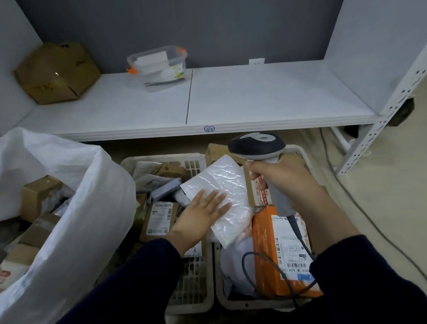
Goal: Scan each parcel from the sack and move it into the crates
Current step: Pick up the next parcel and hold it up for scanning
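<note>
My left hand (201, 212) is pressing flat on a white padded bubble mailer (223, 183), whose plastic skin is gleaming and crinkling. My right hand (282, 177) is gripping a grey barcode scanner (258, 145) of matt plastic, its dark head looking smooth. The big white sack (88, 202) is showing a woven, faintly shiny weave. The beige slotted crates (190, 284) are looking like dull moulded plastic; the orange carton (264, 252) is shining slightly.

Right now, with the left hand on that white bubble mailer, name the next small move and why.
Probably lift the left hand off the white bubble mailer and reach into the white woven sack. The mailer already lies across the beige plastic crates, the fingers lie flat, the right hand grips the grey barcode scanner, and cardboard boxes wait in the sack.
</note>
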